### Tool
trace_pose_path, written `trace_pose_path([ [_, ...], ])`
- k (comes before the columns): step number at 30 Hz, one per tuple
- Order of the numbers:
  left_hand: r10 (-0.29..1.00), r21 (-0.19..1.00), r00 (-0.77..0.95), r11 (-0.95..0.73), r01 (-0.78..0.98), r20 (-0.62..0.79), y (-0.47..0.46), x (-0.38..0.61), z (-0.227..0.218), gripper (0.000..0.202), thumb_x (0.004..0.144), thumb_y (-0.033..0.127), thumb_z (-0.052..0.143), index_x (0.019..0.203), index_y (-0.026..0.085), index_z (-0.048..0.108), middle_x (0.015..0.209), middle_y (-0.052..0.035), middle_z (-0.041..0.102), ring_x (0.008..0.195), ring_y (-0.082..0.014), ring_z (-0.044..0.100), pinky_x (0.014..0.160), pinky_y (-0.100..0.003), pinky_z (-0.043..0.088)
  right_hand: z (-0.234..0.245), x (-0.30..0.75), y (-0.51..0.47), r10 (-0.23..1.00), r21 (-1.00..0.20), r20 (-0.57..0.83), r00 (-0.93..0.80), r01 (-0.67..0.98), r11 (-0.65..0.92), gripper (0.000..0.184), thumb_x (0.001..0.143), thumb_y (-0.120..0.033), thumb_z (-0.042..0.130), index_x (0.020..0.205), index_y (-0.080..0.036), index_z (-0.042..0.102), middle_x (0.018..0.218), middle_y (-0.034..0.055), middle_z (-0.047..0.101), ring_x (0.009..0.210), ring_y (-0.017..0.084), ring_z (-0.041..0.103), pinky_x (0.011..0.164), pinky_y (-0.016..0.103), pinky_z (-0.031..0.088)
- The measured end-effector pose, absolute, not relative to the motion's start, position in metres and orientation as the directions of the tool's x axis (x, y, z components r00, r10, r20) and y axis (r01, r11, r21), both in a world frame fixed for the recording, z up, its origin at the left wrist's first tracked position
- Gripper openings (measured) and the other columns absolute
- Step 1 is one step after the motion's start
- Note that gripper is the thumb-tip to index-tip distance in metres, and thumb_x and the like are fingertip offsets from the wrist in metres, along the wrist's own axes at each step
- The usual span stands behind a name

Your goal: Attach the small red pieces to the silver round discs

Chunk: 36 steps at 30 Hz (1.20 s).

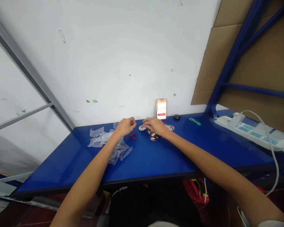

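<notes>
My left hand (126, 126) hovers over the blue table top (61, 170) with its fingers curled, and anything in them is hidden. Just below it lie small red pieces (133, 136), and to its left are clear plastic bags (97, 138). My right hand (155, 126) is over a small pile of round metal discs (153, 137), with its fingertips beside a disc with a dark centre (142, 128). Another disc (170, 127) lies beyond the hand. The hand hides part of the pile.
A printed card (161, 108) stands against the white wall. A small black round object (177, 117) and a green strip (195, 122) lie on the table. At the right are a white power strip (251, 132) with a white cable and a blue metal shelf frame (236, 53).
</notes>
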State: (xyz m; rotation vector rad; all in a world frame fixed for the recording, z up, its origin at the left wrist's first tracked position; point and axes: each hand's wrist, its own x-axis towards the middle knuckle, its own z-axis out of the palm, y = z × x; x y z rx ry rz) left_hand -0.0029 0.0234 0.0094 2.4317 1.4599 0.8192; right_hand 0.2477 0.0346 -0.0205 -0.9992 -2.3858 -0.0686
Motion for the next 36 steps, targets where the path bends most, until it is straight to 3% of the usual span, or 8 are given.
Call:
trace_pose_path([
  [4, 0.857, 0.678, 0.365, -0.513, 0.527, 0.365, 0.018, 0.005, 0.013, 0.018, 0.093, 0.037, 0.065, 0.096, 0.02, 0.069, 0.084, -0.0046, 0.077, 0.074, -0.0184, 0.073, 0.068, -0.028, 0.057, -0.01, 0.253, 0.023, 0.666, -0.169, 0.556, -0.498, 0.717, 0.676, 0.03, 0.108, -0.041, 0.057, 0.123, -0.031, 0.081, 0.117, 0.0069, 0.078, 0.099, 0.021, 0.073, 0.08, 0.026, 0.051],
  [9, 0.856, 0.768, 0.366, -0.499, 0.401, 0.365, 0.017, 0.012, 0.014, 0.027, 0.086, 0.041, 0.076, 0.097, 0.017, 0.078, 0.088, -0.0083, 0.079, 0.081, -0.0211, 0.074, 0.07, -0.03, 0.059, -0.005, 0.257, 0.016, 0.701, -0.228, 0.487, -0.521, 0.699, 0.678, 0.032, 0.109, -0.045, 0.055, 0.124, -0.033, 0.08, 0.116, 0.0019, 0.082, 0.098, 0.024, 0.077, 0.085, 0.029, 0.053],
  [15, 0.846, 0.728, 0.373, -0.523, 0.444, 0.381, 0.015, 0.01, 0.018, 0.022, 0.085, 0.035, 0.077, 0.098, 0.018, 0.083, 0.091, -0.0074, 0.082, 0.085, -0.0223, 0.077, 0.078, -0.03, 0.059, -0.006, 0.255, 0.013, 0.651, -0.456, 0.544, -0.529, 0.465, 0.759, 0.022, 0.104, -0.035, 0.062, 0.118, -0.029, 0.079, 0.117, 0.0003, 0.082, 0.101, 0.021, 0.078, 0.091, 0.03, 0.059],
  [21, 0.814, 0.646, 0.36, -0.581, 0.495, 0.456, 0.011, 0.015, 0.015, 0.018, 0.087, 0.032, 0.072, 0.094, 0.018, 0.083, 0.085, -0.0048, 0.081, 0.08, -0.0193, 0.075, 0.075, -0.027, 0.057, -0.016, 0.244, 0.013, 0.686, -0.653, 0.59, -0.425, 0.249, 0.716, 0.028, 0.096, -0.029, 0.071, 0.123, -0.024, 0.07, 0.114, 0.0059, 0.081, 0.108, 0.022, 0.078, 0.096, 0.037, 0.064],
  [29, 0.802, 0.576, 0.376, -0.595, 0.56, 0.463, 0.007, 0.024, 0.01, 0.014, 0.087, 0.026, 0.068, 0.092, 0.018, 0.078, 0.087, -0.0041, 0.08, 0.08, -0.0183, 0.073, 0.076, -0.027, 0.055, -0.018, 0.245, 0.012, 0.703, -0.637, 0.579, -0.413, 0.308, 0.706, 0.047, 0.093, -0.024, 0.075, 0.137, -0.029, 0.058, 0.117, 0.0046, 0.081, 0.105, 0.022, 0.079, 0.096, 0.039, 0.065],
  [34, 0.771, 0.394, 0.437, -0.621, 0.678, 0.464, 0.005, 0.023, 0.01, 0.011, 0.086, 0.022, 0.067, 0.09, 0.02, 0.076, 0.09, -0.0048, 0.078, 0.082, -0.02, 0.071, 0.079, -0.029, 0.053, -0.018, 0.248, 0.014, 0.683, -0.582, 0.584, -0.439, 0.361, 0.729, 0.043, 0.095, -0.027, 0.074, 0.135, -0.029, 0.06, 0.123, 0.0047, 0.08, 0.108, 0.023, 0.079, 0.098, 0.04, 0.064],
  [36, 0.775, 0.404, 0.439, -0.619, 0.674, 0.455, 0.007, 0.023, 0.007, 0.008, 0.084, 0.022, 0.069, 0.088, 0.02, 0.076, 0.089, -0.0044, 0.077, 0.082, -0.0204, 0.071, 0.08, -0.029, 0.053, -0.019, 0.248, 0.016, 0.655, -0.576, 0.61, -0.447, 0.319, 0.753, 0.035, 0.095, -0.028, 0.073, 0.129, -0.028, 0.065, 0.122, 0.005, 0.08, 0.108, 0.023, 0.079, 0.099, 0.04, 0.064],
])
